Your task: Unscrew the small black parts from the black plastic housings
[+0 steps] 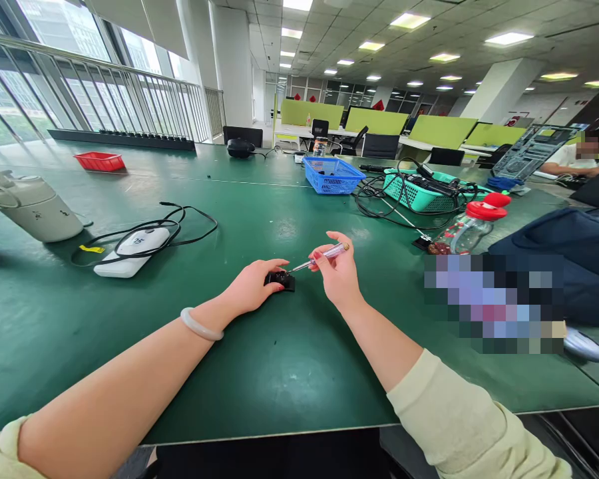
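Note:
My left hand [253,285] is closed around a small black part [285,282] that lies on the green tabletop, thumb in front and fingers behind. The fingers cover much of this part, so its kind does not show. In my right hand [340,274] is a screwdriver [332,252] with a clear pinkish handle, pinched between thumb and fingers. Its thin metal shaft slants down to the left, and the tip meets or nearly meets the top of the black part.
Left stand a white power bank [136,251] with a black cable and a pale bottle [34,205]. Ahead are a red tray [98,161], a blue basket [332,178] and a green basket [419,197] of cables. Right are a red-lidded jar [472,229] and a dark bag [564,259].

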The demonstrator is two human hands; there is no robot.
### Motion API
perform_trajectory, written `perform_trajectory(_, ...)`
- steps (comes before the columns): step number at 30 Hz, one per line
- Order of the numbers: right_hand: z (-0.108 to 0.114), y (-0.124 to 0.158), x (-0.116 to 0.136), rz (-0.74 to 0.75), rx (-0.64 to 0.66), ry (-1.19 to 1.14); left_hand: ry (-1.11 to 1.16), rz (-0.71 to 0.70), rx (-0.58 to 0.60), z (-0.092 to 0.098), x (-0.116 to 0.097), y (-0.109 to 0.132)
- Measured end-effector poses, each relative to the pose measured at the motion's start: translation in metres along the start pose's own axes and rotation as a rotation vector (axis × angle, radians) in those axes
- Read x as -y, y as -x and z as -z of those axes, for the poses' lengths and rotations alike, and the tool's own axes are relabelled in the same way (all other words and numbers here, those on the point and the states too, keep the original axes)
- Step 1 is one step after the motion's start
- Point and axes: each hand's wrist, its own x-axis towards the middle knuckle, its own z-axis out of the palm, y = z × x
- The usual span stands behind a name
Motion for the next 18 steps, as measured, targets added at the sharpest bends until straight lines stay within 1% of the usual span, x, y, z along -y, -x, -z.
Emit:
perform_trajectory(6,0.003,-0.006,-0.007,-0.028,-0.026,-0.02,-0.047,0.033,-0.042,0.0,0.006,-0.001)
perform_trajectory(11,0.006,-0.013,-0.013,-0.057,-0.049,-0.031,-0.094,0.002,-0.036,0.001,0.008,-0.002)
perform_trajectory(18,0.011,-0.02,-0.032,-0.254,-0.142,-0.196,-0.084,-0.044,-0.045,-0.001,0.008,-0.001)
